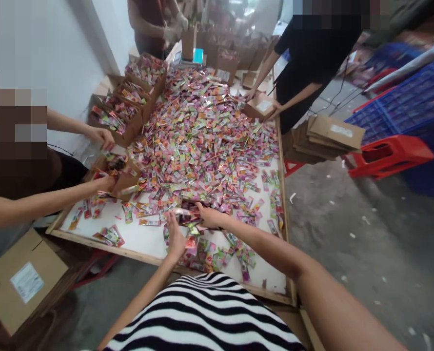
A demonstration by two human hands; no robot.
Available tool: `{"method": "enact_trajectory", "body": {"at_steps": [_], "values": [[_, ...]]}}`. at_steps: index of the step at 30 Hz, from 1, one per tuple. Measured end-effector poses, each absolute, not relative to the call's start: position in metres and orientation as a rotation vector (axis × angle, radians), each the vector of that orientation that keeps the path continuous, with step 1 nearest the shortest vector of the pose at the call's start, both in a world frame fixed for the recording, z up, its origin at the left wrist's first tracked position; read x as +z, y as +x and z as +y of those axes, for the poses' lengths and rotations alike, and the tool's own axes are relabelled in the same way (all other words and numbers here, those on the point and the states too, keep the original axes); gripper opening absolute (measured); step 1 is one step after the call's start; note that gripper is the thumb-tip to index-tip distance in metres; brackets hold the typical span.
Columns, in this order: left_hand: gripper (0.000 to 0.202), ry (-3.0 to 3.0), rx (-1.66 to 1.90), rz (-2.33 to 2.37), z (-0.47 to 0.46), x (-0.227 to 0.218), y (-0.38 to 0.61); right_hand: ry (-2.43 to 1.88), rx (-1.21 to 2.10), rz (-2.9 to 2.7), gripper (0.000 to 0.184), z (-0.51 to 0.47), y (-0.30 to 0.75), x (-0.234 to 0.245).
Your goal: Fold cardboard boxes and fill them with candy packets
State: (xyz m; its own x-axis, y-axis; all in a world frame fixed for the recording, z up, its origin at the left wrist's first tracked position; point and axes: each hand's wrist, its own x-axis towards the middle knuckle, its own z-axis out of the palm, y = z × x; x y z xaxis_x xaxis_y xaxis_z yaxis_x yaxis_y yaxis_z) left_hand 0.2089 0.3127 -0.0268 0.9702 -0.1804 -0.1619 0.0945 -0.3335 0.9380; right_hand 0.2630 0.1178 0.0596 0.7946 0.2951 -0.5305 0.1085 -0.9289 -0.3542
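Near the front of the table, my left hand [176,237] is at the near left side of what looks like a small cardboard box [190,202] with a dark inside. Its fingers point away from me, against shiny packets [182,212] at the box. My right hand [210,216] is at the box's right side, index finger reaching forward and the other fingers bent; what they grip is hidden. Small colourful flat packets [191,243] lie just below and between my hands. A big heap of the same packets [202,141] spreads beyond them.
A wooden rim [129,253] edges the white table. At left, a co-worker's hands [105,139] work over an open box [127,178]; filled boxes [124,109] stand behind. Another person holds a closed box [260,106] at right. Flattened cartons [330,131] and a red stool [388,156] stand beyond.
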Motion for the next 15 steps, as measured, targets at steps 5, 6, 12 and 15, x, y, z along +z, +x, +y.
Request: {"method": "enact_trajectory", "body": {"at_steps": [5,6,12,15], "values": [[0.062,2.267,-0.093,-0.664,0.312,0.012,0.218,-2.308,0.423,-0.278,0.051,0.109,0.247,0.057],[0.054,2.334,-0.168,-0.746,0.306,0.018,0.226,-2.250,0.322,-0.234,0.041,0.101,0.242,0.060],[0.021,2.663,-0.661,-0.874,0.255,0.026,0.273,-2.407,-0.237,0.261,0.024,0.074,0.183,0.052],[0.016,2.679,-0.728,-0.856,0.248,0.021,0.288,-2.428,-0.262,0.278,0.030,0.072,0.155,0.021]]}}
